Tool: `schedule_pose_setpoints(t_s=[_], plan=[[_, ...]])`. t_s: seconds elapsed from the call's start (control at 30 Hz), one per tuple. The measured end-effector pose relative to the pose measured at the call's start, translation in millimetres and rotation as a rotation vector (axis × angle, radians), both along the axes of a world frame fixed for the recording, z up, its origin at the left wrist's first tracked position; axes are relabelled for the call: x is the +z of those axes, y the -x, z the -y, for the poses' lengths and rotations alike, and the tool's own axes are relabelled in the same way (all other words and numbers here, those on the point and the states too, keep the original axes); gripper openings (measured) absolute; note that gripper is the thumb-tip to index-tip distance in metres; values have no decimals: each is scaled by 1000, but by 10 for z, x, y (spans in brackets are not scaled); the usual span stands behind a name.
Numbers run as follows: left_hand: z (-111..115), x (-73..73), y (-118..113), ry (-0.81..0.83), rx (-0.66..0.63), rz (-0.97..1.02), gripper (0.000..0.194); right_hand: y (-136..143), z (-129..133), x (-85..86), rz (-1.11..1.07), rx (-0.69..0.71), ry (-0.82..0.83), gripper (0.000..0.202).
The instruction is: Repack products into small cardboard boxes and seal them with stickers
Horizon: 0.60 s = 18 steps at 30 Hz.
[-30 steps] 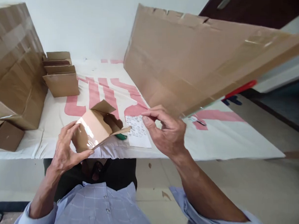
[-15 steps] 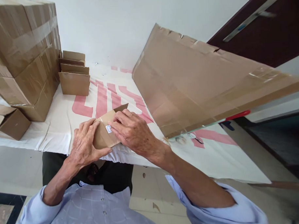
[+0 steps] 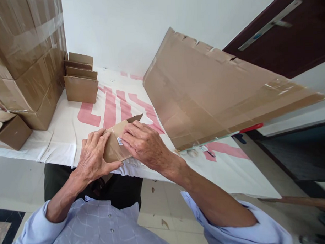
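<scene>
A small brown cardboard box (image 3: 114,152) rests near the front edge of the cloth-covered table, one flap (image 3: 135,118) standing up at its far right end. My left hand (image 3: 93,156) grips it from the left, thumb along the near side and fingers over the top. On the box's upper face is a small white label (image 3: 119,141) with a blue border, partly covered by fingertips. My right hand (image 3: 143,142) is closed, its bent fingers pressing on the label and the box face. The tips of its thumb and index finger are partly hidden.
Several open small boxes (image 3: 81,89) stand in a row at the back left, beside large taped cartons (image 3: 32,62). Another open box (image 3: 15,132) sits at the left edge. A big cardboard sheet (image 3: 204,92) slants across the right. Clear tape rolls (image 3: 192,153) lie beneath its edge.
My right fingers have shifted slightly over the label, covering more of it. My left hand keeps its hold. A bit of what looks like another person's hand now shows at the far left.
</scene>
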<state>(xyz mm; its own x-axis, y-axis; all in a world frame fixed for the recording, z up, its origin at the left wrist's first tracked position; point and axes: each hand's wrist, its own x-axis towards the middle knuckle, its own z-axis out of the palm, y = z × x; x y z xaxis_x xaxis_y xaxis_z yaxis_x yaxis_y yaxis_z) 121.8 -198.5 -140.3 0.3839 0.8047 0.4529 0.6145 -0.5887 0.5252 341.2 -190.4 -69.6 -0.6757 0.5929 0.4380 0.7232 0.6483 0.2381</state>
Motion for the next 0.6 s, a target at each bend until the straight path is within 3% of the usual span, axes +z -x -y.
schedule_pose_setpoints(t_s=[0.6], plan=[[43, 28, -35, -2, -13, -26, 94, -19, -42, -20, -28, 18, 64, 26]])
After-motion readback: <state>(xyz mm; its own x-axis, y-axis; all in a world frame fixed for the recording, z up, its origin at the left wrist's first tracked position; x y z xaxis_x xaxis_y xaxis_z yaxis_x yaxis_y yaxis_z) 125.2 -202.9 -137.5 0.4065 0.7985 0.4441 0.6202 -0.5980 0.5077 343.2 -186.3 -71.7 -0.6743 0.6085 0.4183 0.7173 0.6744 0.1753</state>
